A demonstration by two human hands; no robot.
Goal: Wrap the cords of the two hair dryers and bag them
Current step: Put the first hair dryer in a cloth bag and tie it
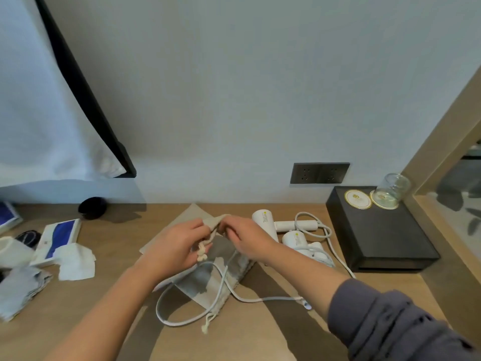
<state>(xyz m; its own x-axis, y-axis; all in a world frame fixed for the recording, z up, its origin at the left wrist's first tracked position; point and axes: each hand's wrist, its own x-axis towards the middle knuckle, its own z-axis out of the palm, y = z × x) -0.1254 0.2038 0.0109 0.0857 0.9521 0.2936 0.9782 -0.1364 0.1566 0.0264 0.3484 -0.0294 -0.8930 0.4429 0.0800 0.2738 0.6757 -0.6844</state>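
Note:
Two white hair dryers lie on the wooden desk at the right, the far one [265, 222] with its handle pointing right and the near one [299, 242] just in front of it. Their white cords [221, 282] trail loose across the desk and over a grey-beige drawstring bag [208, 280] lying flat. My left hand [177, 243] and my right hand [247, 235] both pinch the mouth of a second beige drawstring bag [216, 222], held up between them, its knotted drawstring dangling under my left palm.
A black box [377, 230] with two coasters and an upturned glass [390, 191] stands at the right. A wall socket panel [319, 173] is behind the dryers. White packets, a blue-white box [59, 238] and a black round object [92, 208] lie at the left.

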